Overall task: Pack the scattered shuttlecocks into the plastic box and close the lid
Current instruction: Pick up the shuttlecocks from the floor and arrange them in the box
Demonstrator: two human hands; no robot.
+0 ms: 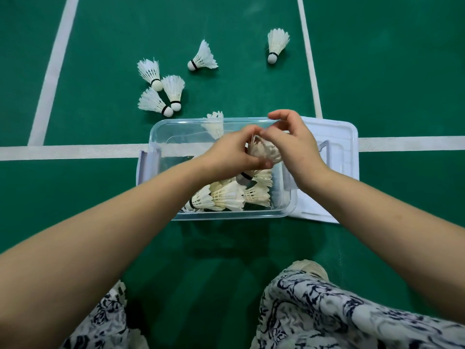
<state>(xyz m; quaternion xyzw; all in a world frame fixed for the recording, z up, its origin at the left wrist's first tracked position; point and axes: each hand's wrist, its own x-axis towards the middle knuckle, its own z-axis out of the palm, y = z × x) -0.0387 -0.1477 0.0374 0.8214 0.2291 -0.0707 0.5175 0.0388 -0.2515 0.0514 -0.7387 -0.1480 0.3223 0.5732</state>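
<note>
My green court floor with white lines carries the clear plastic box, its lid just beside, and loose shuttlecocks.

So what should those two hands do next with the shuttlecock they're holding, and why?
Probably lower the held shuttlecock into the clear box beside the packed ones. Both the left hand and right hand already hold it over the open box, and six more still lie on the floor.
</note>
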